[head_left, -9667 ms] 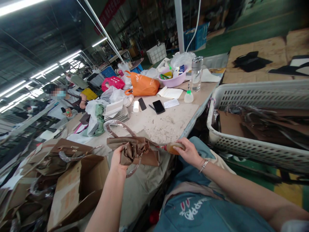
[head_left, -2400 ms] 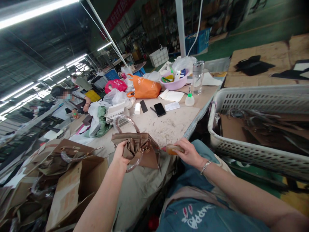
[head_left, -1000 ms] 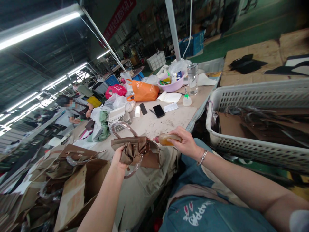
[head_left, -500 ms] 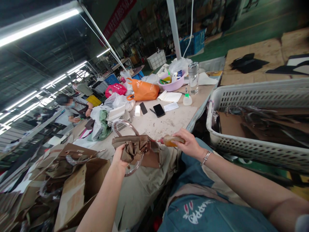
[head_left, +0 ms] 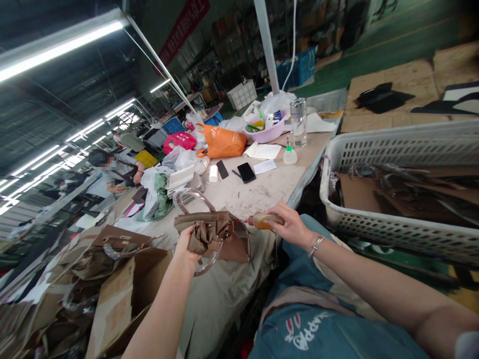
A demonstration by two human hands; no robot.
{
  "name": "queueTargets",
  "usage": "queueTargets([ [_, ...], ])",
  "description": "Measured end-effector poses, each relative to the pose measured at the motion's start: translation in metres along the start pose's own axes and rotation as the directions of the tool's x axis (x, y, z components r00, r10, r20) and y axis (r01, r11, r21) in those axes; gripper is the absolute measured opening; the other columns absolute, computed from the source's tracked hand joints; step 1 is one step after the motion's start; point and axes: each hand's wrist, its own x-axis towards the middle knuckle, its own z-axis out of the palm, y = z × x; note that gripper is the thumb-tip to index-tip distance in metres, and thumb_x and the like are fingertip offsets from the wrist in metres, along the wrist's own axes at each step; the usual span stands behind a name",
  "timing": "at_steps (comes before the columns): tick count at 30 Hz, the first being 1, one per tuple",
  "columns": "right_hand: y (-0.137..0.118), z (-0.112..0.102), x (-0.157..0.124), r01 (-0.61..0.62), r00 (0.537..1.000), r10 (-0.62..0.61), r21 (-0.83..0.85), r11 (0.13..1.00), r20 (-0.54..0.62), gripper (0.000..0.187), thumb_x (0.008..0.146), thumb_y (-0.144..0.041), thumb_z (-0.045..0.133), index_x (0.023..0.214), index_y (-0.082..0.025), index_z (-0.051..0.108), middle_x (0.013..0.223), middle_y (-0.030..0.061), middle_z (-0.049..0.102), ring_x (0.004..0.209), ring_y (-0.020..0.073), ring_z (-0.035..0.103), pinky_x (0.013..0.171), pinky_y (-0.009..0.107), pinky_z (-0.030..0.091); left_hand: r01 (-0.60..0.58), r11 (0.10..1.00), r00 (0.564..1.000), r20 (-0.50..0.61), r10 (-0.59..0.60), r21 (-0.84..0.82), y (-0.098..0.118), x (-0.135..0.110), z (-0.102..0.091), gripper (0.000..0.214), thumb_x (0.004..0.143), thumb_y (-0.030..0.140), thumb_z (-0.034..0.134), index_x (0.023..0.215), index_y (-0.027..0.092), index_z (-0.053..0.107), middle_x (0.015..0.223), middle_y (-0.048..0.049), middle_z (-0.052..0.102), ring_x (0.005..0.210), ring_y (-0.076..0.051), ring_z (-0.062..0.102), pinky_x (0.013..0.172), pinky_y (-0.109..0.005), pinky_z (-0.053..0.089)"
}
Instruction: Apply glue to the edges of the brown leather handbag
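Note:
A brown handbag (head_left: 237,244) with wrapped handles lies at the near edge of the table (head_left: 262,192). My left hand (head_left: 187,247) is closed on the bunched brown fabric at the bag's side. In my right hand (head_left: 290,223) is a squeeze bottle (head_left: 264,220) of amber liquid, lying nearly level. Its reddish tip points left and meets or nearly meets the bag's upper right edge; I cannot tell whether they touch. The fingers of my left hand are partly hidden by the fabric.
More brown bags and an open cardboard box (head_left: 123,294) stand at left. A white plastic basket (head_left: 337,209) holds brown pieces at right. On the table are a phone (head_left: 246,172), an orange bag (head_left: 226,142), a purple basin (head_left: 267,132) and a glass bottle (head_left: 298,124). Another person (head_left: 119,172) sits at far left.
The squeeze bottle and my right hand have shifted very slightly, with the tip still by the bag's edge. My left hand keeps its hold. The view has moved a little.

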Motion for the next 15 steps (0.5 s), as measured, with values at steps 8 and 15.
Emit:
queueTargets([
  [8, -0.02, -0.008, 0.028, 0.061, 0.996, -0.059, 0.026, 0.998, -0.065, 0.015, 0.083, -0.021, 0.064, 0.098, -0.022, 0.06, 0.08, 0.0037, 0.06, 0.077, 0.0191, 0.054, 0.065, 0.033, 0.045, 0.004, 1.0, 0.998, 0.056, -0.004, 0.006, -0.002, 0.006, -0.004, 0.025, 0.087, 0.008, 0.041, 0.08, 0.009, 0.064, 0.072, -0.01, 0.069, 0.066, -0.021, 0.069, 0.064, -0.032, 0.06],
  [15, -0.028, -0.013, 0.035, 0.082, 0.994, -0.08, 0.028, 0.996, -0.072, 0.014, 0.084, -0.022, 0.065, 0.097, -0.022, 0.06, 0.078, 0.0037, 0.059, 0.075, 0.0187, 0.053, 0.065, 0.032, 0.044, 0.002, 1.0, 0.999, 0.038, -0.002, -0.016, -0.001, 0.007, -0.003, 0.026, 0.087, 0.008, 0.04, 0.078, 0.008, 0.065, 0.07, -0.0102, 0.069, 0.063, -0.021, 0.068, 0.061, -0.031, 0.06],
])
